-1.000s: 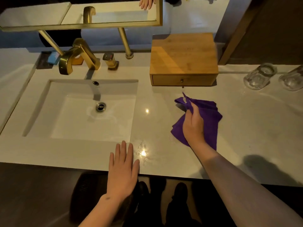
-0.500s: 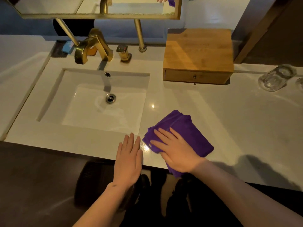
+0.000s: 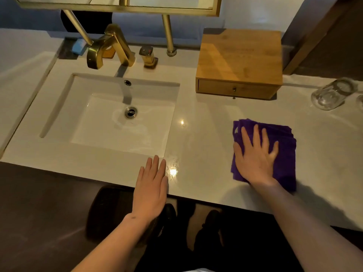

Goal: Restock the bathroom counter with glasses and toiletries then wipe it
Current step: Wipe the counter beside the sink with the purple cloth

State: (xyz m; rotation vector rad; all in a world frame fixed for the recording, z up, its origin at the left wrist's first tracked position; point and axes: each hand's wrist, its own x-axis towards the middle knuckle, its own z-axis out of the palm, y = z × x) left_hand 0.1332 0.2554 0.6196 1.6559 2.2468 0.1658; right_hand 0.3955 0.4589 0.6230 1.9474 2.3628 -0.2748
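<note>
Cloth: your purple cloth is a soft, folded rectangle with stacked layered edges, lying flat on the worktop to the right of the sink, near the front edge.
Right hand: your right hand lies palm-down on the cloth, fingers spread, pressing it to the surface.
Left hand: your left hand rests flat at the near edge of the worktop, fingers straight and close together, holding nothing.
Glass: a clear glass lies tilted on its side at the far right; another is cut off by the frame.
Box: a square wooden box with a small-knobbed drawer sits at the back, right of the sink.
Sink: the white rectangular sink has a round metal drain.
Faucet: an angular brass faucet stands behind it.
Worktop: the pale, glossy stone worktop shows bright light spots.
Room: dim, with a gold-framed mirror above and a dark floor below.
</note>
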